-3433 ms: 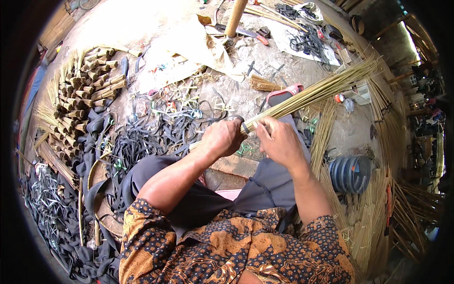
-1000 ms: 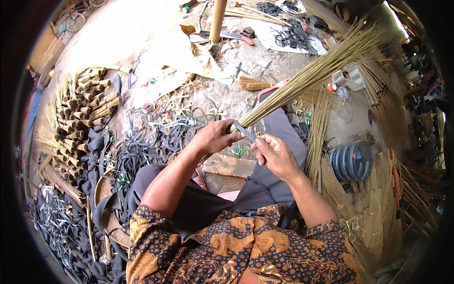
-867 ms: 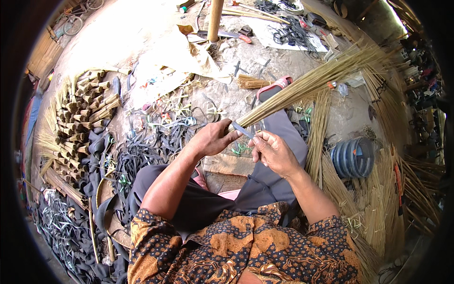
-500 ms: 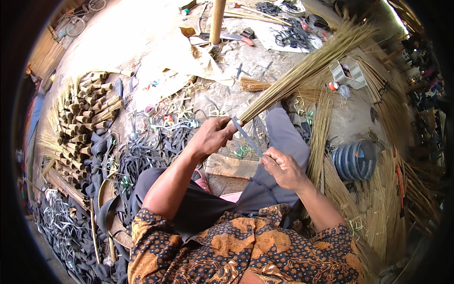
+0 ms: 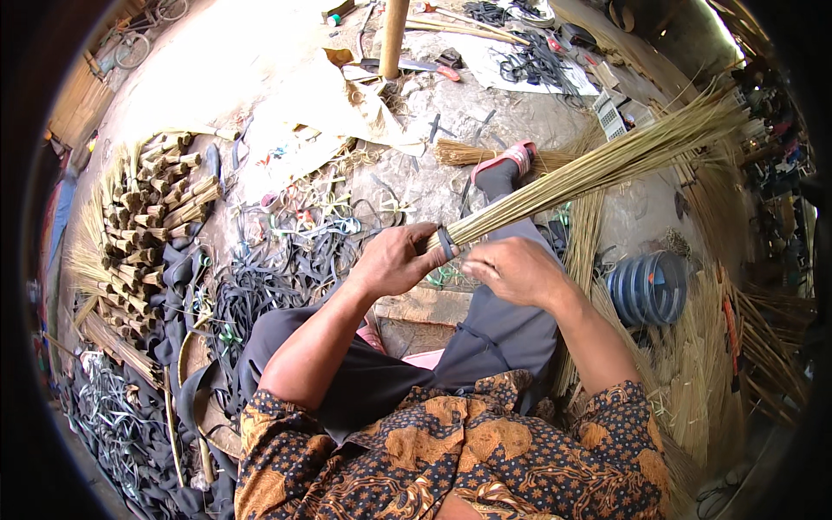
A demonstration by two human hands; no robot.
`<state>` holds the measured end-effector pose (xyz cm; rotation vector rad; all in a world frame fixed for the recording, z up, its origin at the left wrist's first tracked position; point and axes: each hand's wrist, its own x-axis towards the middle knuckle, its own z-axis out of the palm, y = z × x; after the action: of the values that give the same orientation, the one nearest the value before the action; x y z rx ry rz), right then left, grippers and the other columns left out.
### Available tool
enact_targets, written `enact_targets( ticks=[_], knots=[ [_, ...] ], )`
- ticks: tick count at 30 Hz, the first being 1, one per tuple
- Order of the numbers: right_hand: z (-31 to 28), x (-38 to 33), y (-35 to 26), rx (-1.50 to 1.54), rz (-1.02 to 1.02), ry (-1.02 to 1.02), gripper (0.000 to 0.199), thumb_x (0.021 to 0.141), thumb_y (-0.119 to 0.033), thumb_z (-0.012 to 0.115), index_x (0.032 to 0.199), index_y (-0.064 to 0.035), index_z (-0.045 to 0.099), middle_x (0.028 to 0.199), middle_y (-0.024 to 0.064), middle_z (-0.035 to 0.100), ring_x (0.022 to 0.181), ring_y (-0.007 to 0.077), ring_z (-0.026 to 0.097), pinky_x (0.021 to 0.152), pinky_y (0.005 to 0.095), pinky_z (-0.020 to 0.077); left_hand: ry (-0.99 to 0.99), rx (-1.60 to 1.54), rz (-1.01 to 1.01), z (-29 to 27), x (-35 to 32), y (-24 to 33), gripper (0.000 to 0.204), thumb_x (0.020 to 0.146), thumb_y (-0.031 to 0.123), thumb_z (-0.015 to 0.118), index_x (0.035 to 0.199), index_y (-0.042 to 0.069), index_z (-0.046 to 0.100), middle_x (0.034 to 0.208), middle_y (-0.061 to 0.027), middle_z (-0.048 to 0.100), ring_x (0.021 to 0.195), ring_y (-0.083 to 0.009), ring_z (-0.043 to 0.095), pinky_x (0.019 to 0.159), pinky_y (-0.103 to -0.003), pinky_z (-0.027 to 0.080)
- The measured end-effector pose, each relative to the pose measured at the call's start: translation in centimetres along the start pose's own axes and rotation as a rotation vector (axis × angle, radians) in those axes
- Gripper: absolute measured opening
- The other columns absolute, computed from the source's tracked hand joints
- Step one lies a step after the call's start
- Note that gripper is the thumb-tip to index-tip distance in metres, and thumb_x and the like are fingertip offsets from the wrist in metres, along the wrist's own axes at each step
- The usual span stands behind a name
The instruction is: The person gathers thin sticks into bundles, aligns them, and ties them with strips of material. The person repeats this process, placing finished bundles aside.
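Note:
My left hand (image 5: 400, 260) is wrapped round the butt end of a broom bundle (image 5: 555, 186) of thin, stiff yellow-green stalks. The bundle slants up to the right, its loose tips fanning out. Just beyond my left thumb, a dark rubber strip (image 5: 445, 242) circles the stalks. Close to the strip, on its right, my right hand (image 5: 518, 273) is bent inward with its fingers drawn together, slightly blurred. It seems to keep hold of the strip, whose free end is hidden at the fingers. Both hands are above my lap.
Finished bundles (image 5: 143, 230) are stacked at the left. Dark rubber scraps (image 5: 260, 286) litter the ground beside my legs. A wooden block (image 5: 416, 306) lies between them. Loose stalks (image 5: 693, 381) and a grey-blue ribbed roll (image 5: 648, 289) are at the right; a wooden post (image 5: 393, 39) stands ahead.
The bundle has swung down to the right. The strip, stretched between my hands before, now lies round the stalks, and my right hand has moved up beside the bundle. My right foot now shows.

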<state>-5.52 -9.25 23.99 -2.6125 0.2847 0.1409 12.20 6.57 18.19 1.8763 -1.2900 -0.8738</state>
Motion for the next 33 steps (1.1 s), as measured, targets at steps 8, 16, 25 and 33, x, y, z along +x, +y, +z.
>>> enact_targets(
  ticks=[8, 16, 25, 33],
  knots=[
    [-0.6, 3.8, -1.5, -0.298, -0.25, 0.338, 0.015, 0.092, -0.014, 0.069, 0.103, -0.006, 0.064, 0.09, 0.0121, 0.069, 0.083, 0.034, 0.072, 0.071, 0.045, 0.0583, 0.091, 0.18, -0.012, 0.8, 0.3, 0.4, 0.042, 0.096, 0.046, 0.068, 0.093, 0.004, 0.064, 0.076, -0.016, 0.067, 0.078, -0.0389, 0.069, 0.068, -0.049, 0.052],
    [1.1, 3.6, -0.6, -0.209, -0.13, 0.263, 0.008, 0.095, -0.013, 0.064, 0.096, -0.0055, 0.06, 0.084, 0.0159, 0.065, 0.081, 0.0375, 0.07, 0.067, 0.0472, 0.0551, 0.233, -0.018, -0.012, 1.5, 0.9, -1.1, 0.047, 0.093, 0.042, 0.075, 0.113, -0.001, 0.068, 0.083, -0.0169, 0.072, 0.077, -0.0329, 0.07, 0.07, -0.043, 0.054],
    [2.4, 2.4, 0.9, 0.159, -0.147, 0.398, 0.011, 0.103, -0.015, 0.059, 0.104, -0.0049, 0.057, 0.084, 0.0184, 0.062, 0.082, 0.0431, 0.066, 0.065, 0.0502, 0.0511, 0.075, -0.745, -0.249, 0.1, 1.7, -0.3, 0.061, 0.088, 0.044, 0.085, 0.12, -0.005, 0.067, 0.085, -0.0109, 0.073, 0.071, -0.0134, 0.068, 0.063, -0.029, 0.055],
    [4.6, 4.5, -0.1, 0.122, -0.167, 0.802, 0.017, 0.092, -0.008, 0.07, 0.103, -0.0057, 0.057, 0.092, 0.0143, 0.059, 0.075, 0.0366, 0.066, 0.063, 0.0454, 0.0541, 0.242, -0.861, -0.093, -0.5, 2.5, 1.3, 0.032, 0.1, 0.028, 0.07, 0.115, 0.0, 0.065, 0.085, -0.0058, 0.068, 0.067, -0.01, 0.061, 0.061, -0.026, 0.05]
  ],
)
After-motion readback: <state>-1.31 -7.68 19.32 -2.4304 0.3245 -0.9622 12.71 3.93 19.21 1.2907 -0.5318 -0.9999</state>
